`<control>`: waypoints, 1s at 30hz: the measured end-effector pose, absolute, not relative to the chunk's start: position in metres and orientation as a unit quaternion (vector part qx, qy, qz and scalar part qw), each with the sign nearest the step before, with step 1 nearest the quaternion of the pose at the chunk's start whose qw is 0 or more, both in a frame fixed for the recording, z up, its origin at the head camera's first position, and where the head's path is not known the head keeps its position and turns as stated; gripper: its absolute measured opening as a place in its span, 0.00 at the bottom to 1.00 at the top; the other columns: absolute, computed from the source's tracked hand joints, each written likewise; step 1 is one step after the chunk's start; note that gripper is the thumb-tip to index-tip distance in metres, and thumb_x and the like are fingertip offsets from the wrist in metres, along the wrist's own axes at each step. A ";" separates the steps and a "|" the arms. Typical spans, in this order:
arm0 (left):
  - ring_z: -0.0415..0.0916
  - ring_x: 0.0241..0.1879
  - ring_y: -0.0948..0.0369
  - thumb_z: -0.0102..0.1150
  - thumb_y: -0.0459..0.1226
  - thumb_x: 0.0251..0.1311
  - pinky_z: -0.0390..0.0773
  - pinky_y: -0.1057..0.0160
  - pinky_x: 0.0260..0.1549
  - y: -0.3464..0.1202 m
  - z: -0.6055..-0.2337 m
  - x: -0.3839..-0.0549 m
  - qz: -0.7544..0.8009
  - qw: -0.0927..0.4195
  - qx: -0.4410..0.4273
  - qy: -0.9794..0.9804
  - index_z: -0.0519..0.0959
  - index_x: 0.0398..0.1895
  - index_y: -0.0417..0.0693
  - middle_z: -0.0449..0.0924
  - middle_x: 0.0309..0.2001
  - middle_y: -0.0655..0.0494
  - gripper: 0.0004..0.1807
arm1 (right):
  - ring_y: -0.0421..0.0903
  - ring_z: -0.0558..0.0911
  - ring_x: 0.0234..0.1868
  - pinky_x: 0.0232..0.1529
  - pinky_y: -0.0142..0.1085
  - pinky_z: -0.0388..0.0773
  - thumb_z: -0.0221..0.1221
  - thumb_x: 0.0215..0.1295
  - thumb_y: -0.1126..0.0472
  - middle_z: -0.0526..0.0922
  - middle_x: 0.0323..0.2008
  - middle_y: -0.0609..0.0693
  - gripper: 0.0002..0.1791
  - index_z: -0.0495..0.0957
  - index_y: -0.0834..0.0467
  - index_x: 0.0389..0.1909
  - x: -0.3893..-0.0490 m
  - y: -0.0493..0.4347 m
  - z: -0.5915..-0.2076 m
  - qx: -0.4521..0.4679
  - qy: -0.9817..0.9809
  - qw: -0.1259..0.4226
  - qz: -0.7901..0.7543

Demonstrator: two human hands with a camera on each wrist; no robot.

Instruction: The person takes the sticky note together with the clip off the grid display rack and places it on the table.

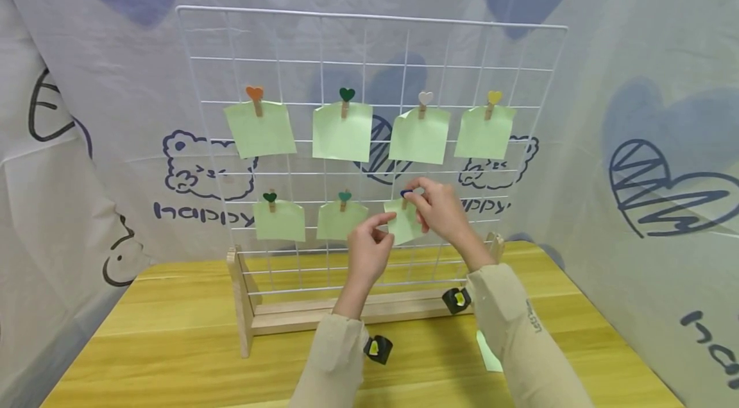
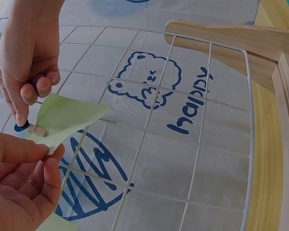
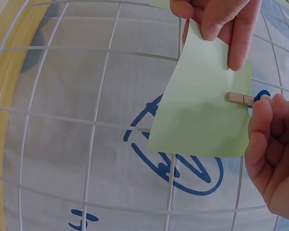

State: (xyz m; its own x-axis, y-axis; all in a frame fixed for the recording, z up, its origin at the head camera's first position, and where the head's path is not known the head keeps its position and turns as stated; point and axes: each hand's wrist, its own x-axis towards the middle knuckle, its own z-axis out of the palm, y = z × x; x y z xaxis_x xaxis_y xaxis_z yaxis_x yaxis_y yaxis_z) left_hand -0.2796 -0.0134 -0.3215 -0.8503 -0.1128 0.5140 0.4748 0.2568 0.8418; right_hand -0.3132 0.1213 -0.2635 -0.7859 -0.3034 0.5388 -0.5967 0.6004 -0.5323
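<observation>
A light green paper square (image 1: 404,227) is in the lower row on a white wire grid (image 1: 369,63), at the right end of that row. My left hand (image 1: 369,249) pinches its left edge between thumb and index finger. At its top edge, my right hand (image 1: 443,210) pinches a small wooden clothespin (image 3: 238,98) by its dark blue end (image 3: 262,94). In the right wrist view, the clothespin's jaws lie over the paper. Whether they also grip the wire behind cannot be told.
Several green papers hang above, under heart-topped clothespins such as the orange one (image 1: 254,95). Two more papers (image 1: 280,222) hang to the left. A wooden stand (image 1: 239,305) carries the grid on a yellow wood-grain table (image 1: 173,331). Another green paper (image 1: 489,357) lies by the right sleeve.
</observation>
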 end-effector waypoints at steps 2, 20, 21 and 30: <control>0.68 0.20 0.63 0.53 0.20 0.45 0.68 0.71 0.17 -0.013 -0.322 -0.280 -0.598 0.244 -0.118 -0.754 0.79 0.42 0.38 0.78 0.33 0.45 0.18 | 0.43 0.67 0.07 0.09 0.31 0.63 0.51 0.64 0.64 0.68 0.08 0.48 0.08 0.74 0.64 0.39 -0.313 0.121 -0.264 0.259 -0.873 0.205 0.359; 0.69 0.22 0.62 0.53 0.20 0.46 0.70 0.71 0.20 -0.015 -0.323 -0.279 -0.608 0.227 -0.111 -0.753 0.79 0.42 0.40 0.79 0.38 0.47 0.18 | 0.43 0.66 0.06 0.09 0.31 0.58 0.48 0.65 0.65 0.66 0.08 0.48 0.08 0.73 0.63 0.41 -0.309 0.126 -0.262 0.265 -0.855 0.237 0.379; 0.69 0.23 0.62 0.53 0.20 0.46 0.71 0.71 0.20 -0.015 -0.323 -0.279 -0.609 0.226 -0.111 -0.753 0.79 0.42 0.40 0.79 0.38 0.47 0.18 | 0.44 0.66 0.06 0.08 0.31 0.58 0.48 0.65 0.65 0.66 0.07 0.48 0.08 0.72 0.63 0.42 -0.309 0.126 -0.262 0.265 -0.852 0.239 0.383; 0.72 0.26 0.59 0.53 0.20 0.47 0.75 0.67 0.24 -0.016 -0.326 -0.275 -0.614 0.221 -0.113 -0.749 0.79 0.42 0.40 0.78 0.42 0.46 0.18 | 0.55 0.69 0.09 0.09 0.31 0.65 0.49 0.65 0.65 0.69 0.10 0.54 0.10 0.72 0.66 0.43 -0.305 0.131 -0.263 0.262 -0.816 0.215 0.469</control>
State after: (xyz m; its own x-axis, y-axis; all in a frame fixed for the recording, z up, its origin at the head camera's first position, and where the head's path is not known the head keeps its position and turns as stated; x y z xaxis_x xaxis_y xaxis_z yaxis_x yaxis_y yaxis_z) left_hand -0.2754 -0.0157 -0.3256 -0.8771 -0.1025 0.4692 0.4400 0.2202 0.8706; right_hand -0.3054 0.1307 -0.2626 -0.7702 -0.2255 0.5966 -0.6291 0.4228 -0.6523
